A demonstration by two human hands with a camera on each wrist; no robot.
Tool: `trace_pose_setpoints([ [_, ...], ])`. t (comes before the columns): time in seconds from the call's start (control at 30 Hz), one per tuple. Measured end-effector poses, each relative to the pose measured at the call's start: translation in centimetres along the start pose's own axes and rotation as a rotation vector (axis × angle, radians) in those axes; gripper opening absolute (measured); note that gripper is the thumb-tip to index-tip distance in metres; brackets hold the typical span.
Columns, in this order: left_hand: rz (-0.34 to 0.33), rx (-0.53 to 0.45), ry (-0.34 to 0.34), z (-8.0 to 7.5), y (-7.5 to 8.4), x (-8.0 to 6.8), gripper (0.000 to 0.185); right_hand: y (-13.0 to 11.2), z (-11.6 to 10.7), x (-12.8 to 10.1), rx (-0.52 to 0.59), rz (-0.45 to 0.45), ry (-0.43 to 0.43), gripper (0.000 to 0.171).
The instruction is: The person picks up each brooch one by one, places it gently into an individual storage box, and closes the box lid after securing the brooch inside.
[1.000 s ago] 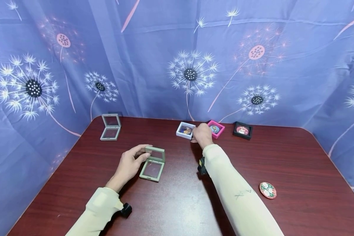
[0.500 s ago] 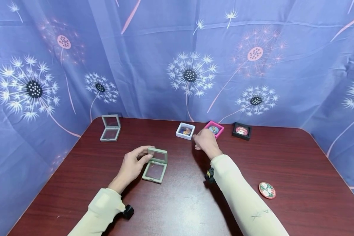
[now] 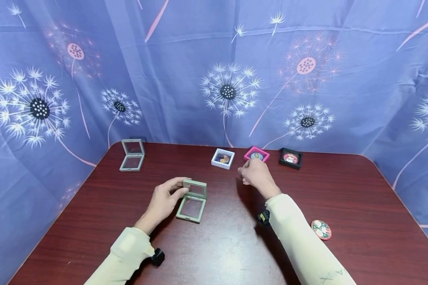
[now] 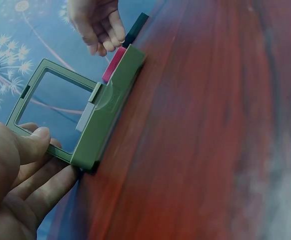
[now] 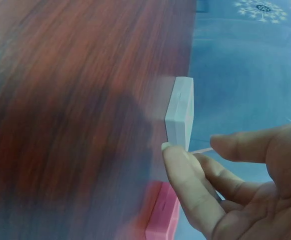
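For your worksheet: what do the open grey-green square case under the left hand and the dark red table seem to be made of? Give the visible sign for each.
Open grey-green square case: likely matt moulded plastic, with clear film windows, since the curtain shows through the lid in the left wrist view. Dark red table: wood or wood-look laminate, with streaked grain and a slight sheen. Left hand holds the lid.

1. Head camera looks forward and down across the table (image 3: 342, 190) toward the curtain (image 3: 185, 79).
2. Left wrist camera sits close beside the green case (image 4: 103, 112).
3. Right wrist camera faces the white box (image 5: 180, 112), also seen overhead.
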State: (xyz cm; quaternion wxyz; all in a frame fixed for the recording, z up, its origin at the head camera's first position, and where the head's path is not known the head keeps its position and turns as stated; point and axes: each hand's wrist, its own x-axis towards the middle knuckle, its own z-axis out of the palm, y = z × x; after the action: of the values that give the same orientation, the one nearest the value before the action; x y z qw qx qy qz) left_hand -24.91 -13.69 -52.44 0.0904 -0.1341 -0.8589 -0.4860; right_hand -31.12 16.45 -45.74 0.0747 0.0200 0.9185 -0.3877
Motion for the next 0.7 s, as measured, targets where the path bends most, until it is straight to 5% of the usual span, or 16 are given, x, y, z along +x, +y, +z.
trace_pose_setpoints([
  [0.7, 0.013, -0.024, -0.008, 1.2, 0.7, 0.3, 0.032, 1.4, -2.2, -2.5, -0.176, -0.036, -0.019, 0.018],
])
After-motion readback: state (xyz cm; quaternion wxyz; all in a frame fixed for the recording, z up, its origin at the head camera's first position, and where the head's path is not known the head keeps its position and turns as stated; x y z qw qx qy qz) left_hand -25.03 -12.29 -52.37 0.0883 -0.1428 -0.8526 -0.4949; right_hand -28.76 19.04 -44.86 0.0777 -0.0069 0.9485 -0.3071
